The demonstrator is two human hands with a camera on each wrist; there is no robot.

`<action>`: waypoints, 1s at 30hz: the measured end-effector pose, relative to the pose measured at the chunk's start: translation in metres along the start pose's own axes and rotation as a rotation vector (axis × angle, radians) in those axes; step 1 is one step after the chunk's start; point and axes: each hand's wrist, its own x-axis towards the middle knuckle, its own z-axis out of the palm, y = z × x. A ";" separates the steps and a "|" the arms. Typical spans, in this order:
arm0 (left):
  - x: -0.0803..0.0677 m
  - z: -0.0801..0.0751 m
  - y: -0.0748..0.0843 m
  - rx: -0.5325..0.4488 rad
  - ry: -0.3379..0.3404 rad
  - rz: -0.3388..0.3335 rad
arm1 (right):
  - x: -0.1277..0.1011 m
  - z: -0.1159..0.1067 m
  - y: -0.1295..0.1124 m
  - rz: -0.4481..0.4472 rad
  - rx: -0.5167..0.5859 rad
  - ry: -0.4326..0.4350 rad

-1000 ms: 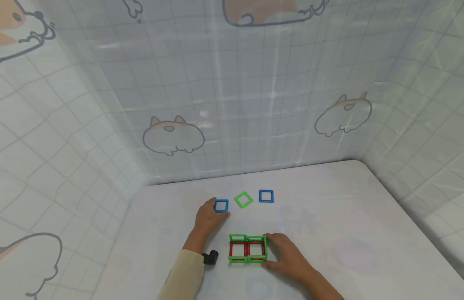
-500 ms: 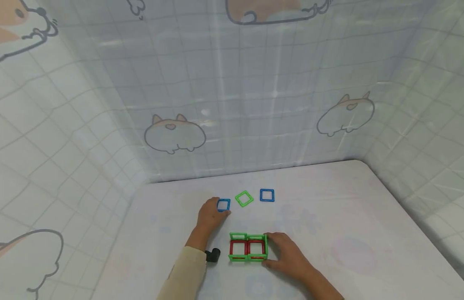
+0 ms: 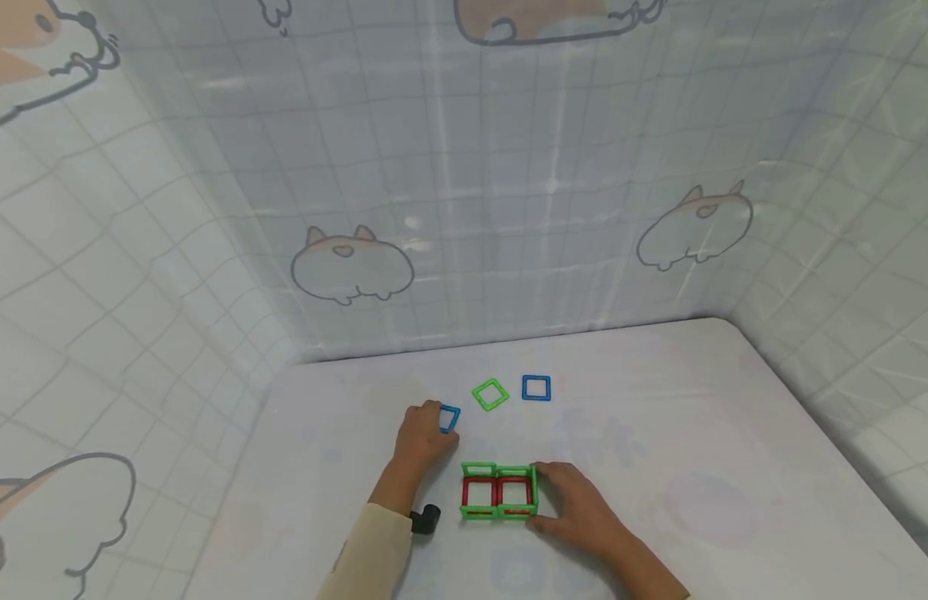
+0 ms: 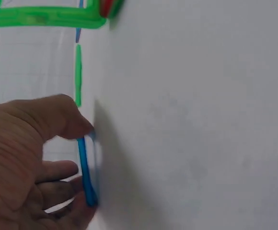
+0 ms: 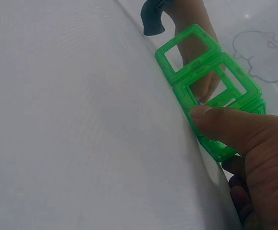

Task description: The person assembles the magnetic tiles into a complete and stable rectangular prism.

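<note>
In the head view, saw a thin blue square plastic frame (image 3: 453,420) in the left hand (image 3: 421,435), gripped over the desk (image 3: 659,467) beyond the left end of a box-like structure of red and green plastic frames (image 3: 497,492). Found its right side slanting from far right to near left, with its left part hidden by the hand. Read the structure's long axis as running left to right, with two red squares as base and green walls along the far side, near side and right end, uncovered on top like a tray. Saw the right hand (image 3: 579,508) grasping that right end. Farther off, noted a light green square frame (image 3: 482,402) lying cornerwise and, to its right, a second blue square frame (image 3: 536,377) lying straight.

In the left wrist view, saw the blue frame nearly edge-on, glossy, running slightly aslant, pinched between thumb and fingers (image 4: 57,191). Could not tell whether its edge touched the desk.

In the right wrist view, saw translucent green bars with rounded corners, pressed by the right thumb (image 5: 215,122), with the other fingers curled and partly hidden. Past the structure, noticed a dark curved attachment (image 5: 153,21) at the left wrist.
</note>
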 end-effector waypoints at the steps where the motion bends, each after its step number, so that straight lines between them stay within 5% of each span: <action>1: -0.001 0.000 0.000 0.001 0.001 0.002 | 0.000 0.000 0.001 -0.001 -0.002 0.000; 19: -0.011 -0.011 0.000 -0.033 -0.012 -0.009 | 0.001 -0.001 0.004 0.015 0.018 -0.012; 30: -0.009 -0.014 -0.009 -0.057 -0.096 -0.033 | 0.000 -0.003 0.001 0.025 0.045 -0.016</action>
